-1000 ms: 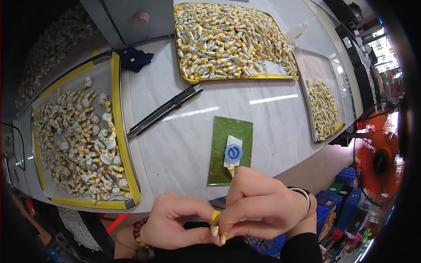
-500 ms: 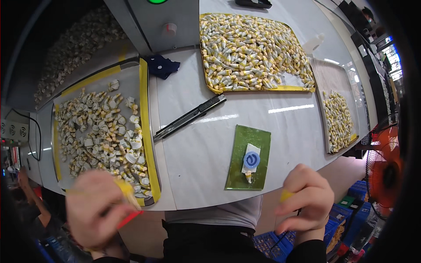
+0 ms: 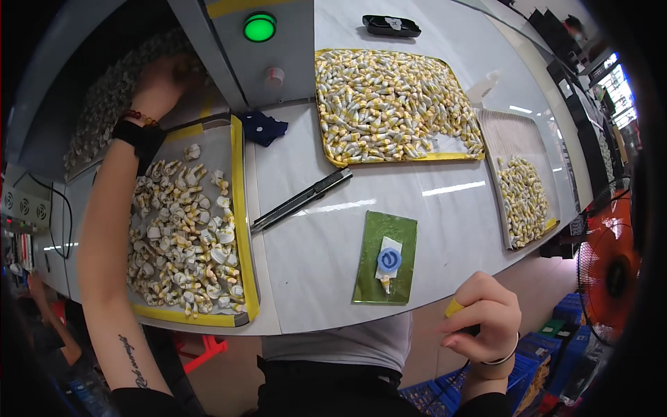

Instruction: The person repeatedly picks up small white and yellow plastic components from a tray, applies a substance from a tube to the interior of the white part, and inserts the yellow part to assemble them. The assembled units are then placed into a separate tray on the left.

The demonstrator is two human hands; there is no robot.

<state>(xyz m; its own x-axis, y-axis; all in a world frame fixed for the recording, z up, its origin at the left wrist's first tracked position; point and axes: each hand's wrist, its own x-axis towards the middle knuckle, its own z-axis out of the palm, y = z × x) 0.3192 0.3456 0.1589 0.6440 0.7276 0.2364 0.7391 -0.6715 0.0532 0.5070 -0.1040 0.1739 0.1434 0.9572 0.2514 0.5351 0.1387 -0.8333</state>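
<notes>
My left hand (image 3: 163,87) reaches far into a dark grey cabinet at the upper left, over a heap of small white pieces (image 3: 104,115); its fingers are in shadow and blurred. Below that forearm lies a yellow-edged tray (image 3: 248,264) of loose white and yellow pieces. My right hand (image 3: 486,316) hovers off the table's front edge, fingers loosely curled, thumb apart from the index finger, nothing seen between them. A yellow cover wraps one fingertip. Nearest to it is a green plate (image 3: 369,288) bearing a white paper, a blue round piece (image 3: 389,260) and a small yellow-white cone (image 3: 386,285).
A black utility knife (image 3: 302,200) lies mid-table. Behind are a yellow-edged tray (image 3: 417,158) full of small cones and a dark blue cloth (image 3: 265,128). Another tray (image 3: 511,132) with cones stands right. An orange fan (image 3: 615,260) and blue crates (image 3: 531,354) stand beyond the table.
My left hand has moved from the near end of the left tray up and away into the cabinet. The right hand stays nearly in place. The whole view has shifted slightly.
</notes>
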